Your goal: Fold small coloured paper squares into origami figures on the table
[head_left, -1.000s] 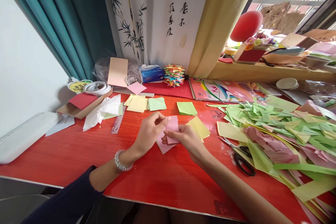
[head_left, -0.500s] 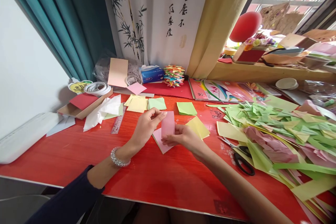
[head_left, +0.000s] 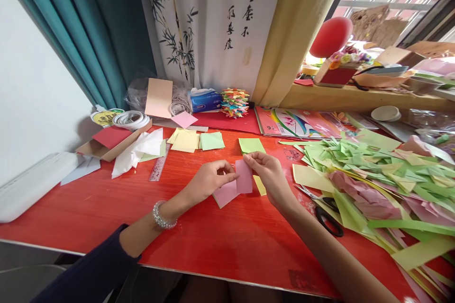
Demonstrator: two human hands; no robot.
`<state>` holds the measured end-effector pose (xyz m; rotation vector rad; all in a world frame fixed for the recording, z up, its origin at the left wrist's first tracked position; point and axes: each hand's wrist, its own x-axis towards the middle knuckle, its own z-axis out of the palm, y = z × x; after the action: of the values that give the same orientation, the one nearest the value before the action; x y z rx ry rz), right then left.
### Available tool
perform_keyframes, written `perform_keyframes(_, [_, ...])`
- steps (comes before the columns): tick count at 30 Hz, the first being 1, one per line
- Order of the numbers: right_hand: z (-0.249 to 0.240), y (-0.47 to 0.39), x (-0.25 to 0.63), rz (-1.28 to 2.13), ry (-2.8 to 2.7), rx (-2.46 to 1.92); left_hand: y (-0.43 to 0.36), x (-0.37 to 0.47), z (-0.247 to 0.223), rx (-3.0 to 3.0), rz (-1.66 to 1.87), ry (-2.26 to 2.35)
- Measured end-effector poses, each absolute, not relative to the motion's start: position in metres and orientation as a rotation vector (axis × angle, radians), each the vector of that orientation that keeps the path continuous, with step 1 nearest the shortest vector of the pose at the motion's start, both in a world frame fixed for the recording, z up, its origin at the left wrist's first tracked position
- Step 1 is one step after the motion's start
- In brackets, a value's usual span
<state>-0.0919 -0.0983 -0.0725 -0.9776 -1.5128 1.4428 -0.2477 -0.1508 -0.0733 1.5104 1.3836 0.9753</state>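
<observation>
One broad red table (head_left: 106, 208) carries everything here, running out beneath and to both sides of the hands. A heap of green, yellow and pink paper scraps (head_left: 377, 165) spreads to the right of the right hand (head_left: 272, 175), whose thumb and fingers now clamp the top edge of a pink rectangle (head_left: 243, 177). The left hand (head_left: 204, 180) has its fingertips at the rectangle's left edge; whether they pinch it, I cannot tell. Between the right hand and the heap lie black-handled scissors (head_left: 336, 233). Just beyond the right fingertips sits a green paper stack (head_left: 251, 145), and beneath the wrist side of that hand some yellow paper (head_left: 259, 185) peeks out. Pink squares (head_left: 225, 194) lie near the left fingertips, partly behind the rectangle. The grip has just changed: the right hand has moved from the rectangle's lower part to its top, while the left has come down from the top corner to the side, so the right seems to bear the piece now. The rectangle hangs between both hands, broad face toward the wearer, long axis nearly upright in view, upper short end at the right fingertips.
</observation>
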Motion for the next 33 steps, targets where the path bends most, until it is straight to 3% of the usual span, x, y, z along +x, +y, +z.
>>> perform_keyframes(7, [-0.074, -0.097, -0.092, 1.486, -1.391, -0.964, -0.152, -0.248, -0.072, 1.591, 1.175, 1.523])
perform_keyframes(16, [-0.085, -0.109, -0.102, 1.615, -1.066, -0.788, -0.155, -0.242, -0.088, 2.225, 0.999, 1.591])
perform_keyframes(26, [-0.076, -0.113, -0.102, 1.769, -1.318, -0.882, -0.153, -0.249, -0.072, 1.548, 1.371, 1.712])
perform_keyframes(33, [-0.081, -0.104, -0.098, 1.677, -1.299, -0.856, -0.146, -0.253, -0.074, 1.035, 1.453, 1.293])
